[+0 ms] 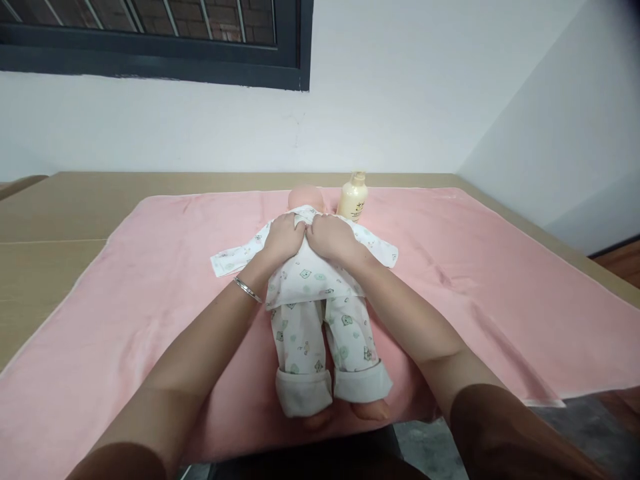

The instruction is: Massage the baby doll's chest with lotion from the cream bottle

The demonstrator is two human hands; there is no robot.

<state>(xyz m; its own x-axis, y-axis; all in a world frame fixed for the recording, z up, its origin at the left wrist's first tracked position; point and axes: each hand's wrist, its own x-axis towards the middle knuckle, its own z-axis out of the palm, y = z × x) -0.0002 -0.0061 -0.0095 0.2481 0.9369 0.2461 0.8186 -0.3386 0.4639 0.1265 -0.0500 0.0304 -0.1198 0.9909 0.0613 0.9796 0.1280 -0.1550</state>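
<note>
A baby doll (306, 197) lies on a pink blanket, its bald head at the far end and its bare feet toward me. It wears a white pajama top (307, 275) and matching pants (300, 337) printed with small green figures, the cuffs rolled up. My left hand (284, 239) and my right hand (330, 237) rest side by side on the upper part of the top, thumbs nearly touching. Their fingers bend over the cloth near the shoulders, and the fingertips are hidden. Both sleeves spread outward. The doll's face is out of sight.
A cream-colored bottle (353, 199) stands just beyond the doll, to the right of its head. The pink blanket (165, 293) covers much of the wooden table (55, 220). A white wall (390, 87) and a dark-framed window (295, 47) are behind it.
</note>
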